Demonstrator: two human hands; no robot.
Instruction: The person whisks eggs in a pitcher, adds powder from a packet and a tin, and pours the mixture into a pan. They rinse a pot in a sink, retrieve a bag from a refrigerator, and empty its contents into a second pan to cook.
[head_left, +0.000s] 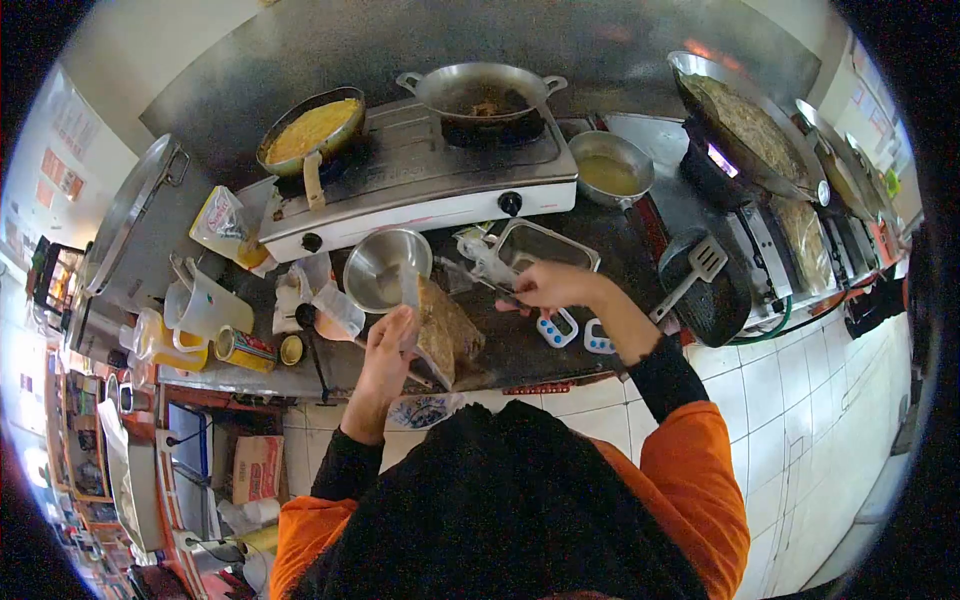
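My left hand point(385, 350) is closed on the upper edge of a clear plastic bag point(445, 330) filled with brown, crumbly food. Above the counter my right hand point(560, 286) grips what look like scissors point(492, 284), their thin blades pointing left toward the bag's top. Behind the bag stands a round steel bowl point(378, 268). A rectangular metal container point(585, 258) lies just beyond my right hand, beside a crumpled clear plastic bag point(484, 255). Two white-and-blue plastic items point(557, 328) sit below my right wrist.
A two-burner stove point(430, 210) carries a pan of yellow food point(318, 130) and a two-handled wok point(482, 92). To the right are a saucepan point(612, 170), a black pan point(715, 310) with a slotted turner point(705, 262), and a large wok point(750, 130). Jugs point(215, 310) crowd the left.
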